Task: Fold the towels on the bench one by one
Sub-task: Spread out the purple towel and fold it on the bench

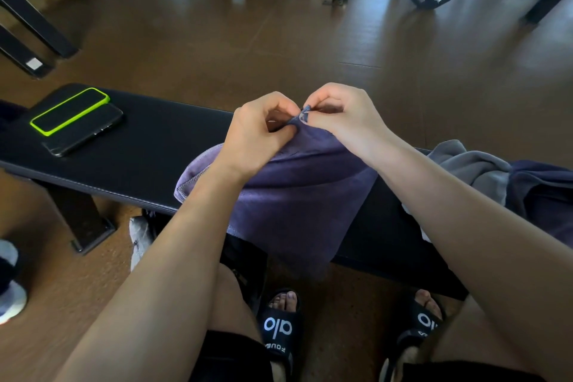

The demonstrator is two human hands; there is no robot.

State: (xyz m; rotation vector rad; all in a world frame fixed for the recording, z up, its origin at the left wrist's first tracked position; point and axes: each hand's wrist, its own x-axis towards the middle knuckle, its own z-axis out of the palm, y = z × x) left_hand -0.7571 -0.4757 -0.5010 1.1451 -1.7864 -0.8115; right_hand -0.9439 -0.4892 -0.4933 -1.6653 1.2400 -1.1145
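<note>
The purple towel [288,195] is draped over the worktop [148,146], trailing toward 6 o'clock. Its raised corner is pinched by the left hand [257,133] and right hand [338,115] together (both equally near), at 12 o'clock.

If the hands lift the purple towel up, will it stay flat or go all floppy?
Probably floppy: the purple towel already sags and drapes over the bench edge. Likely light too, since both hands' fingertips pinch just one corner.

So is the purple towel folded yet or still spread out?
Partly folded, not finished: the purple towel drapes loosely over the bench while the left hand and right hand pinch its corners together.
</note>
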